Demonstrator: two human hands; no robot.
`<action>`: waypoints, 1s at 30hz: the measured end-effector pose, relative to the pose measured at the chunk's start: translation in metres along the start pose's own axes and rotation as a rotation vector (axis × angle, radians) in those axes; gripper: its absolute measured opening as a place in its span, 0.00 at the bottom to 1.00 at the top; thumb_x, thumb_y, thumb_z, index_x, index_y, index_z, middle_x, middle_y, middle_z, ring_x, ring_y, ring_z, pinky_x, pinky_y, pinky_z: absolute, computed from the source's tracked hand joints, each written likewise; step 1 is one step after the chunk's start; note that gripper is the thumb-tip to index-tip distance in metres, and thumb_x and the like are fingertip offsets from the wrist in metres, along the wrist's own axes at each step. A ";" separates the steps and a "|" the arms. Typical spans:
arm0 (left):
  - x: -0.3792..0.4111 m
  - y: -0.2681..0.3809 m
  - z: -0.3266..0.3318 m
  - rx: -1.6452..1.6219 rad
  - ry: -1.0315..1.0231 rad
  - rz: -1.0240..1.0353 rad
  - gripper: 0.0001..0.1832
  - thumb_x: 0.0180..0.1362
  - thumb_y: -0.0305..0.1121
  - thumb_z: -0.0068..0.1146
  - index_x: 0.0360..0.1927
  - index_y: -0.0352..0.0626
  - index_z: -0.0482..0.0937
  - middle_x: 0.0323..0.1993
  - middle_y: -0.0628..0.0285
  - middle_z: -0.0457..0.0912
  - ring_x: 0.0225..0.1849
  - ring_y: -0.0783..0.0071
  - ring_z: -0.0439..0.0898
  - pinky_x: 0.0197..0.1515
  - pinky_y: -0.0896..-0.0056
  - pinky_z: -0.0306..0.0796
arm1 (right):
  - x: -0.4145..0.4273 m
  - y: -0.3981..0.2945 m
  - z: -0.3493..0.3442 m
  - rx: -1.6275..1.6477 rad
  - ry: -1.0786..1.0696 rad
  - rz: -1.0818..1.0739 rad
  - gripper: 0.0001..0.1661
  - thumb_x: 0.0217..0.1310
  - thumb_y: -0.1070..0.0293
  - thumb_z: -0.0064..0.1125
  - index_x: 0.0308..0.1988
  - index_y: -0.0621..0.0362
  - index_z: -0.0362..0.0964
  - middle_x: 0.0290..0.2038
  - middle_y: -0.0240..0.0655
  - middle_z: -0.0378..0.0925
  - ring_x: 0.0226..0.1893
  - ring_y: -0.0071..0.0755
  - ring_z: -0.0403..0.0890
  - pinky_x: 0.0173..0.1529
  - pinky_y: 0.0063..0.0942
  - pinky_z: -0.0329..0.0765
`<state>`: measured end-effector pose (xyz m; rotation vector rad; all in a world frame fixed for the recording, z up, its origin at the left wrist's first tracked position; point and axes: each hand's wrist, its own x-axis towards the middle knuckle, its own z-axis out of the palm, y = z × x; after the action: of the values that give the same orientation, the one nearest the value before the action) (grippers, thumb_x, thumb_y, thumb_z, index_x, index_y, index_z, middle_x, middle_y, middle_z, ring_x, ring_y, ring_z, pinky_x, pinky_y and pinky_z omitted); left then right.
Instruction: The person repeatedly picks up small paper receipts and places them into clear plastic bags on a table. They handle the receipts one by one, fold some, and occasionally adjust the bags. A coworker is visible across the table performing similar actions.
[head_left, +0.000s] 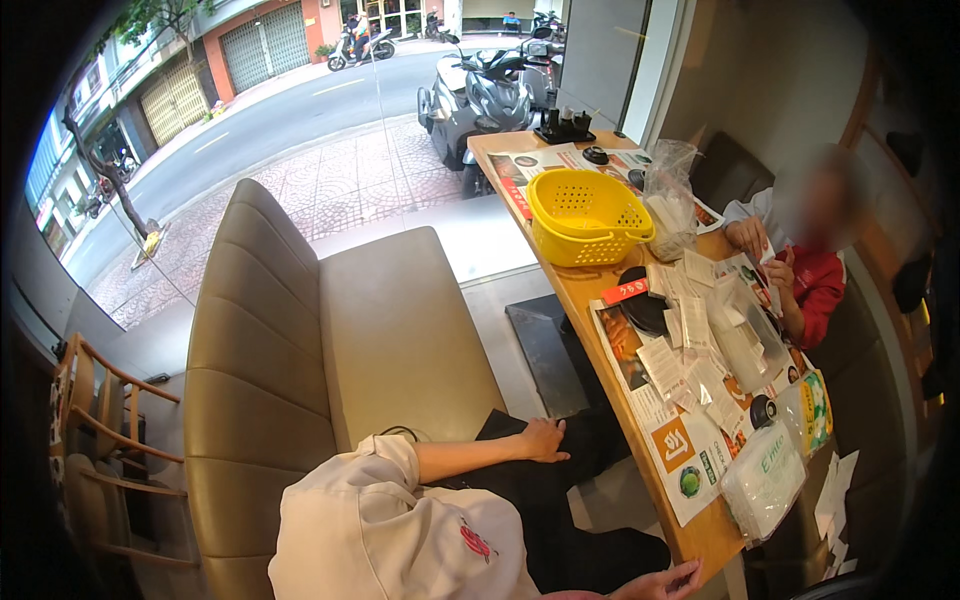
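My left hand (545, 440) rests palm down on my dark-trousered thigh, its fingers a little apart and nothing visible in it. My right hand (670, 581) is at the near corner of the wooden table (709, 541), fingertips touching its edge, holding nothing that I can see. On the table lies a loose pile of small printed paper packets (694, 322), some in clear wrapping, beside a translucent plastic tray (750, 341). A pack of white tissues (765, 476) lies near the corner, next to a yellow and green pack (814, 409). A yellow perforated basket (577, 251) stands farther back.
Across the table a person in red and white sleeves (814, 300) holds a small white packet. Printed paper placemats (679, 465), a black round dish (643, 304), a clear plastic bag (671, 210) and a black condiment tray (564, 135) are on the table. A padded bench (397, 330) stands at left.
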<state>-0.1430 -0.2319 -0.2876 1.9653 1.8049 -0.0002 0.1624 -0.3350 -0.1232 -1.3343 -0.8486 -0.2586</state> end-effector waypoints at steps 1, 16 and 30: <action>0.005 0.002 0.000 0.020 -0.016 0.000 0.56 0.57 0.70 0.57 0.69 0.25 0.61 0.56 0.36 0.76 0.54 0.42 0.80 0.50 0.48 0.76 | 0.000 -0.001 0.002 -0.014 0.013 -0.027 0.13 0.67 0.69 0.66 0.42 0.70 0.81 0.35 0.47 0.82 0.34 0.39 0.80 0.42 0.33 0.80; 0.054 0.021 -0.005 0.145 -0.151 -0.053 0.75 0.45 0.81 0.58 0.77 0.27 0.43 0.61 0.34 0.72 0.59 0.42 0.78 0.54 0.43 0.77 | 0.004 0.014 -0.013 -0.354 -0.102 -0.386 0.08 0.70 0.75 0.61 0.45 0.69 0.80 0.40 0.43 0.82 0.41 0.36 0.83 0.47 0.29 0.81; -0.037 0.108 -0.252 -0.498 -0.583 0.964 0.15 0.66 0.39 0.64 0.47 0.38 0.85 0.41 0.58 0.88 0.45 0.69 0.85 0.50 0.67 0.77 | 0.060 -0.035 -0.003 -0.038 -0.349 0.015 0.05 0.63 0.81 0.63 0.40 0.66 0.81 0.30 0.32 0.76 0.27 0.21 0.72 0.32 0.22 0.70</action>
<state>-0.1235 -0.1847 -0.0159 1.9669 0.3545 0.1512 0.1832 -0.3286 -0.0571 -1.4433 -1.1288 -0.0283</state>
